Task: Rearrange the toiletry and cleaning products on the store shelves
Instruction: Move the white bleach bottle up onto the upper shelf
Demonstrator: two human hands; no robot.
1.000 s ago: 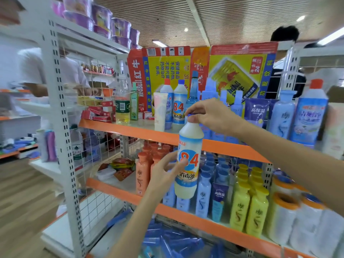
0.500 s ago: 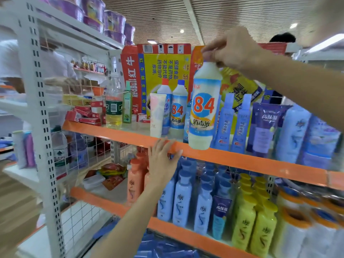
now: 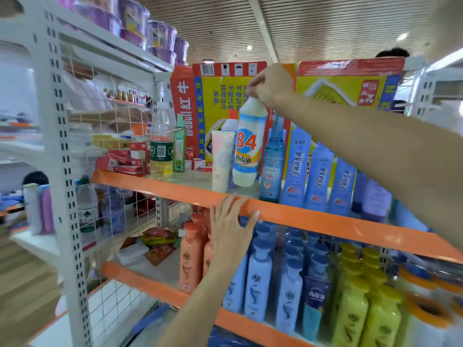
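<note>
My right hand (image 3: 271, 85) grips the cap of a white "84" disinfectant bottle (image 3: 248, 146), held just over the upper orange-edged shelf (image 3: 313, 219), beside a pale tube (image 3: 221, 160) and a blue glass bottle (image 3: 273, 161). Another bottle with a red cap (image 3: 231, 121) stands behind it, mostly hidden. My left hand (image 3: 231, 227) rests with relaxed fingers on the front edge of that shelf. Blue flat bottles (image 3: 320, 176) line the shelf to the right.
Red and yellow cartons (image 3: 213, 101) stand at the back of the upper shelf. A clear bottle (image 3: 161, 144) and red boxes (image 3: 125, 159) sit to the left. Below are orange (image 3: 191, 259), blue (image 3: 258, 281) and yellow-green bottles (image 3: 350, 311). White shelf upright (image 3: 65, 184) at left.
My right hand has carried the "84" bottle from in front of the shelves up and back onto the upper shelf area. My left hand let go of it and moved to the shelf edge.
</note>
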